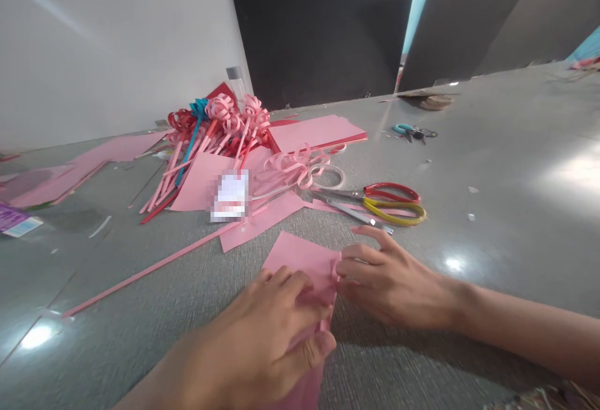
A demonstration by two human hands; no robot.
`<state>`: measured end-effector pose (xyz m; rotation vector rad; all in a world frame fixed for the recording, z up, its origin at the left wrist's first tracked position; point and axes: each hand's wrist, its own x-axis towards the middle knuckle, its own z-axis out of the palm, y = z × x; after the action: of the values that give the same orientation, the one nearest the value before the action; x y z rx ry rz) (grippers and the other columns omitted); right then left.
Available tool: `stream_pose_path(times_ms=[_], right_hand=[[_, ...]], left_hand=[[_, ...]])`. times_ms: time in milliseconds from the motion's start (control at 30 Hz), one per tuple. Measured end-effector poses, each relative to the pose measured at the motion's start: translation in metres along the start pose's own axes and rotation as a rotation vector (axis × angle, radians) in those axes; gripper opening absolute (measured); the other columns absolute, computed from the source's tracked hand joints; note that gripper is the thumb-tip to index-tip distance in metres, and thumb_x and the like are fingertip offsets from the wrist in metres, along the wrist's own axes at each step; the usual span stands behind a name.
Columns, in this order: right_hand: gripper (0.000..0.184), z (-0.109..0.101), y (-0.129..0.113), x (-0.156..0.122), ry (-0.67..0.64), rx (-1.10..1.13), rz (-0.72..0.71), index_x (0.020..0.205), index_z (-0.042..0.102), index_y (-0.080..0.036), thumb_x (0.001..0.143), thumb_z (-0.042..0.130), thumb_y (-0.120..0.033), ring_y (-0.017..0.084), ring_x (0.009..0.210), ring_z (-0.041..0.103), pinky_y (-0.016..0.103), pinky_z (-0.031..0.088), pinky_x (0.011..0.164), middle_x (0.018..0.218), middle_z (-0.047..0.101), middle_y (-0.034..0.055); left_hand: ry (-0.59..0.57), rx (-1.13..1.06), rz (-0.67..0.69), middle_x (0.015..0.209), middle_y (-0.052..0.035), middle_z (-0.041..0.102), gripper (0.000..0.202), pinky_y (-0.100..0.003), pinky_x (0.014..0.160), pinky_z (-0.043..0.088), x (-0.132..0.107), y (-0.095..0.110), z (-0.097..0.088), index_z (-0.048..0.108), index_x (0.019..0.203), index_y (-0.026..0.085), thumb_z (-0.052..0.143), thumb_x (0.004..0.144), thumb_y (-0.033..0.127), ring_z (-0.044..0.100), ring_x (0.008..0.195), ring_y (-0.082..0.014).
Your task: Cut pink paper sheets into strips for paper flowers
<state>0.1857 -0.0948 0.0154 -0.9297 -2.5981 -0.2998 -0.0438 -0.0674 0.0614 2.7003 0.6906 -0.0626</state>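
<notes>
A sheet of pink paper [300, 249] lies on the grey floor in front of me, its right edge curled into a narrow roll. My left hand [272, 329] rests over the sheet, with fingers bent on it and the thumb at the curled edge. From the right, my right hand [389, 275] pinches that edge near its far end, index finger raised. Just beyond it lie scissors [396, 204] with one red and one yellow handle, blades pointing left. A grey-and-silver cutter [359, 215] is beside the blades.
Paper-curl flowers on sticks [220, 122] are heaped by the wall. Around them are a pink paper stack [319, 134], a roll of tape [328, 176], a blurred white packet [230, 196] and a long pink strip [154, 267]. Keys [416, 134] lie at the right back.
</notes>
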Motion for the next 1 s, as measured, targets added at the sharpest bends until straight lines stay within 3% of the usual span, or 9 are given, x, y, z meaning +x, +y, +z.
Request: stream_pose_path(times_ms=[100, 233, 333, 500, 1000], right_hand=[[0.02, -0.001, 0.003, 0.0, -0.075, 0.078, 0.037, 0.089, 0.061, -0.02, 0.085, 0.044, -0.012, 0.017, 0.093, 0.052, 0.041, 0.029, 0.096, 0.094, 0.063, 0.0022], [0.028, 0.001, 0.014, -0.001, -0.137, 0.238, 0.024, 0.1, 0.059, -0.021, 0.082, 0.041, -0.01, 0.016, 0.1, 0.052, 0.037, 0.034, 0.09, 0.101, 0.063, 0.0029], [0.03, 0.002, 0.019, -0.002, -0.161, 0.289, 0.006, 0.104, 0.058, -0.021, 0.083, 0.04, -0.009, 0.017, 0.104, 0.051, 0.036, 0.034, 0.089, 0.108, 0.061, 0.0035], [0.029, 0.001, 0.022, -0.002, -0.18, 0.306, 0.002, 0.107, 0.057, -0.02, 0.085, 0.04, -0.013, 0.018, 0.109, 0.048, 0.036, 0.033, 0.09, 0.112, 0.06, 0.0045], [0.027, 0.006, 0.026, -0.001, -0.205, 0.349, -0.006, 0.109, 0.055, -0.018, 0.086, 0.042, -0.013, 0.017, 0.113, 0.047, 0.035, 0.031, 0.093, 0.118, 0.058, 0.0055]], left_hand=[[0.007, -0.052, 0.011, 0.112, -0.0039, 0.057, 0.029, -0.034, 0.086, 0.044, 0.006, 0.005, 0.003, 0.057, 0.115, 0.03, 0.042, 0.09, 0.032, 0.054, 0.101, -0.0199], [0.101, -0.026, 0.079, 0.1, -0.0028, 0.058, 0.022, -0.035, 0.086, 0.043, 0.017, 0.001, 0.018, 0.062, 0.104, 0.027, 0.047, 0.088, 0.027, 0.053, 0.095, -0.0188], [0.23, 0.05, 0.134, 0.101, -0.0041, 0.059, 0.025, -0.037, 0.087, 0.042, 0.022, -0.006, 0.034, 0.061, 0.105, 0.023, 0.047, 0.085, 0.019, 0.052, 0.095, -0.0195], [0.381, 0.138, 0.145, 0.111, -0.0046, 0.06, 0.028, -0.037, 0.086, 0.044, 0.021, -0.011, 0.049, 0.058, 0.111, 0.019, 0.043, 0.087, 0.018, 0.052, 0.099, -0.0209], [0.36, 0.127, 0.159, 0.106, -0.0036, 0.064, 0.027, -0.037, 0.088, 0.043, 0.022, -0.01, 0.048, 0.059, 0.11, 0.018, 0.043, 0.087, 0.021, 0.053, 0.099, -0.0199]])
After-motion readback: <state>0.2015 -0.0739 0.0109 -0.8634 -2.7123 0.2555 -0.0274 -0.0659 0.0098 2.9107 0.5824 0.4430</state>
